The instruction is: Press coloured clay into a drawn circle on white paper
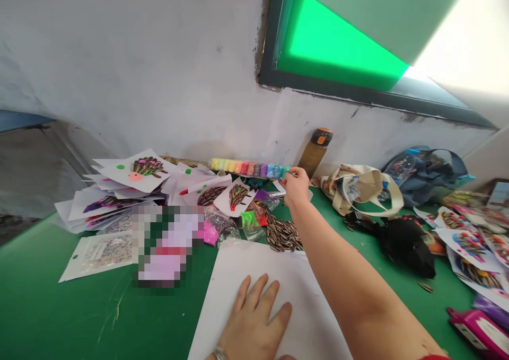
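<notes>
My left hand (254,320) lies flat with spread fingers on a sheet of white paper (226,280) near the front of the green table. My right hand (296,186) reaches to the back, its fingers closed at the teal end of a row of coloured clay packs (246,168) along the wall. What the fingertips pinch there is too small to make out. Just beyond the paper lies a heap of striped sunflower seeds (283,233). Small bags of green clay (250,220) and pink clay (210,233) lie left of the seeds, below a seed picture (235,196).
Stacked papers with seed pictures (135,174) and a bead bag (99,254) lie left. A bottle (316,150) leans by the wall. Right are a cream bag (338,190), a black plastic bag (405,243), more pictures (469,248) and a magenta object (477,331).
</notes>
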Demonstrator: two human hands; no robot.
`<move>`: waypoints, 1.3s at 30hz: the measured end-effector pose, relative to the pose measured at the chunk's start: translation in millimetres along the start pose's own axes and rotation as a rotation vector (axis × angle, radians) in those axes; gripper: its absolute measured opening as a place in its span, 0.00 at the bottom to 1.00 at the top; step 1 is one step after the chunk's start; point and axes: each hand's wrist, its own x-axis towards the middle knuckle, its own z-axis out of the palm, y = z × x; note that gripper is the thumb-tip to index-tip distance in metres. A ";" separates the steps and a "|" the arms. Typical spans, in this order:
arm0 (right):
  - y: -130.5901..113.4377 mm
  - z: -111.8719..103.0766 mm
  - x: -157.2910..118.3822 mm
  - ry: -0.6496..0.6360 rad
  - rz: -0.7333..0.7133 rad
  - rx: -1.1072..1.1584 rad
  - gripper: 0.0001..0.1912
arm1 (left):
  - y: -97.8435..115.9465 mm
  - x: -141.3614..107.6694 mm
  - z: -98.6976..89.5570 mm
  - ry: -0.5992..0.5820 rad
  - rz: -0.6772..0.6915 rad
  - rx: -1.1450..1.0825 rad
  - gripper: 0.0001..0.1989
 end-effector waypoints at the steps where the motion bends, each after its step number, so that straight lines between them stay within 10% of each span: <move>1: -9.7 -10.3 -6.7 0.029 -0.015 0.025 0.09 | -1.3 3.2 -8.2 -0.014 -0.029 -0.071 0.26; 8: -67.4 -85.1 -69.8 0.080 -0.111 0.162 0.13 | 2.6 45.7 -87.4 -0.073 -0.637 -0.948 0.27; 14: -81.0 -123.4 -131.7 0.080 -0.040 0.207 0.13 | -12.0 85.9 -114.1 0.195 -1.099 -1.697 0.37; 26: -46.8 -142.9 -173.3 -0.196 0.181 0.066 0.18 | -31.8 108.8 -153.6 0.752 -0.784 -1.770 0.17; 39: -55.3 -151.2 -171.5 -0.372 0.232 0.002 0.14 | -45.7 75.2 -152.1 0.611 -0.574 -1.926 0.21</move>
